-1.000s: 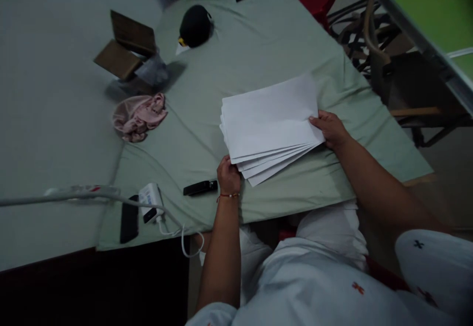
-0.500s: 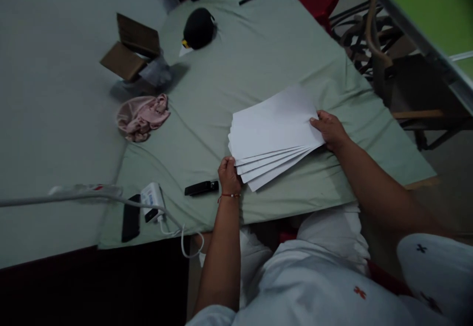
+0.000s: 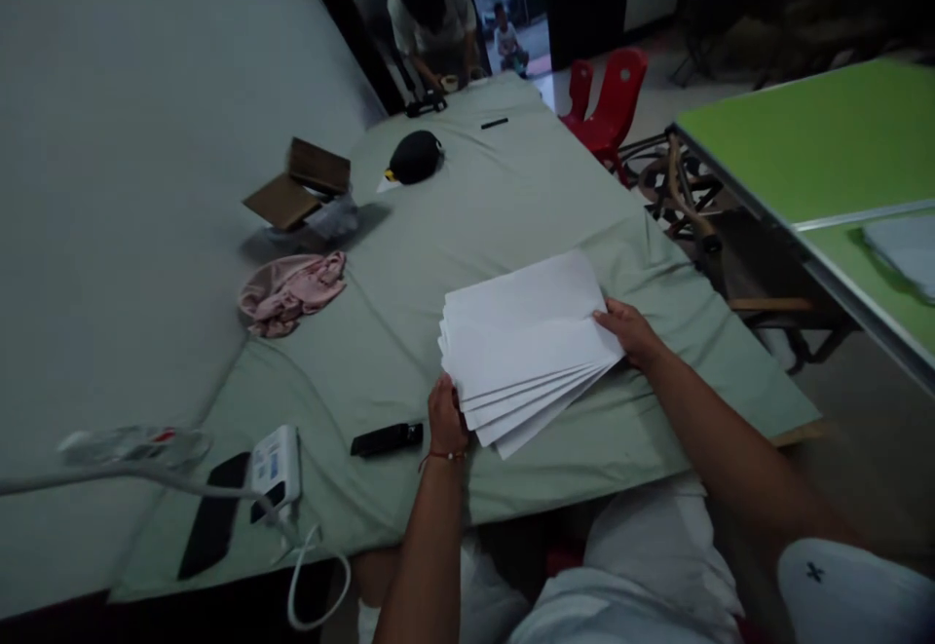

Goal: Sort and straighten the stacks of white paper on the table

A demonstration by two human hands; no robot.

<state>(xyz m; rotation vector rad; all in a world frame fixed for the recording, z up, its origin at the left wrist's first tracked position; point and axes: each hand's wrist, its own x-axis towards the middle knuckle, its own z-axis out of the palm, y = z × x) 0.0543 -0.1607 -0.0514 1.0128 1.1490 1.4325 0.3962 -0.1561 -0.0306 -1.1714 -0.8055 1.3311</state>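
Squaring a fanned stack of paper at the desk's near edge

On the cloth-covered desk point(image 3: 511, 196), a fanned stack of white sheets point(image 3: 522, 337) lies close to the near edge. The left hand point(image 3: 445, 417) pinches its near-left corner; the right hand point(image 3: 629, 330) presses the right edge, fingers closed on the paper. The sheets look mid-alignment, so the next move likely calls for tapping edges flush. A dark, stapler-like object point(image 3: 386, 438), dim here, lies just left of the left hand.
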